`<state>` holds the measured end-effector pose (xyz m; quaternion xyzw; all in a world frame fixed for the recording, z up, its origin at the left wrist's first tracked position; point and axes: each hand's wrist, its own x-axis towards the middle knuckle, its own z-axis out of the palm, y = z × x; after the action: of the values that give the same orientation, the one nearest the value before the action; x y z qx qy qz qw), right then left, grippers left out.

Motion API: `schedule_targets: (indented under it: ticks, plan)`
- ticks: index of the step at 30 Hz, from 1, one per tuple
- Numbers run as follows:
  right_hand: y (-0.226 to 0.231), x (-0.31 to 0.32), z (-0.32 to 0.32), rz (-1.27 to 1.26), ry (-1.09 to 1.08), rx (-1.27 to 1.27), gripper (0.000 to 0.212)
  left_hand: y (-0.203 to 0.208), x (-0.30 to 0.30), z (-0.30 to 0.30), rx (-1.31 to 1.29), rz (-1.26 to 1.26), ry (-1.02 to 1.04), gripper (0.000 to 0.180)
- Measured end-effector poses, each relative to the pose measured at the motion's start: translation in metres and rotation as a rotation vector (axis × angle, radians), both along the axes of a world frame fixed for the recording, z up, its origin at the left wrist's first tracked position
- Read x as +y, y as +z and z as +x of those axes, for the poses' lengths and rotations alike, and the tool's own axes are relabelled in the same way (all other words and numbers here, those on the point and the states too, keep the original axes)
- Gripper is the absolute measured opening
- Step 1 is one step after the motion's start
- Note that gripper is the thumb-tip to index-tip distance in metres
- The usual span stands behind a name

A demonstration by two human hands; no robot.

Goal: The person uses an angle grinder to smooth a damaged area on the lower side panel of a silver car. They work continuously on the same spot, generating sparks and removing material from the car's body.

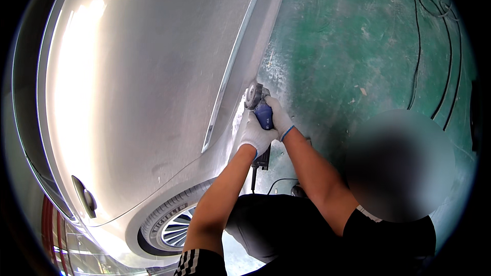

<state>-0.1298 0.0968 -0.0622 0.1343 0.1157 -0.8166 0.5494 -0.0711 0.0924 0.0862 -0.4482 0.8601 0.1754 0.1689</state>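
Nearest the camera, two bare forearms are seen rising from the lower edge, each ending in a white knitted glove. The left hand [255, 135] is closed around the rear of a blue-bodied handheld power polisher [262, 122], and the right hand [280, 117] is wrapped over its head; both grips are tight, seemingly so that the tool is steadied with pressure. One tool is counted, its round grey disc [252, 95] pressed flat against the lower edge of the silver car body panel [153, 71], beside the panel's bright trim strip [232, 66]. A black cord [253, 176] hangs below the polisher. Left of the polisher and lower, one tyre with a spoked alloy wheel [176, 225] and one door handle [84, 197] are seen. Beyond the car, on the green painted floor [358, 46], several black hoses [434, 46] are laid, well apart from the polisher.
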Motion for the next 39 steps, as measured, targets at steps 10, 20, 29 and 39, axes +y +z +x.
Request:
schedule_targets:
  ticks: [10, 20, 29, 39]
  plan:
    - [0.032, 0.025, -0.005, 0.033, 0.042, 0.035, 0.043, 0.003, 0.005, 0.001, 0.020, -0.016, 0.031, 0.088]
    - [0.012, 0.012, 0.006, -0.026, 0.030, -0.025, 0.045, -0.012, -0.005, 0.012, 0.050, -0.001, 0.003, 0.097]
    - [-0.001, -0.004, 0.009, -0.031, 0.038, -0.054, 0.046, -0.005, 0.002, 0.009, 0.055, -0.083, -0.024, 0.093]
    - [-0.026, 0.023, 0.023, 0.041, -0.010, -0.136, 0.043, -0.034, 0.000, 0.007, -0.108, 0.041, -0.050, 0.077]
